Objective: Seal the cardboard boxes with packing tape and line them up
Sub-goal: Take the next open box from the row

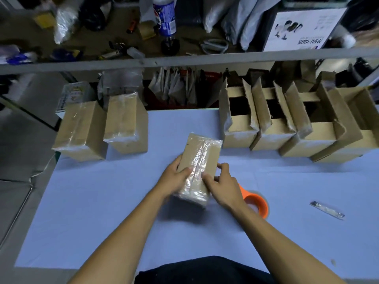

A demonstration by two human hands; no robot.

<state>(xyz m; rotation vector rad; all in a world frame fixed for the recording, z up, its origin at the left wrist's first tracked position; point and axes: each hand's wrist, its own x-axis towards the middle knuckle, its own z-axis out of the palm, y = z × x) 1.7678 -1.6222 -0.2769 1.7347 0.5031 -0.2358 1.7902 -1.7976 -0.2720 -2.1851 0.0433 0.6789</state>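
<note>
Here, a small cardboard box (200, 167), its top wrapped in clear packing tape, is being held at the middle of a pale blue table (102, 201), tilted with its far end raised. It is being gripped from both sides: the left hand (174, 178) is curled round its left edge with the thumb pressed on the taped top, and the right hand (222, 184) is clasped round its right edge, thumb also on the tape. Just beside the right wrist, an orange tape roll (257, 202) is lying on the table, partly hidden by the hand. Two sealed boxes (102, 128) are standing side by side at the far left of the table. Four open boxes (287, 124), flaps raised, are lined up touching one another along the far right. A small metal blade (327, 210) is lying well apart on the right.
</note>
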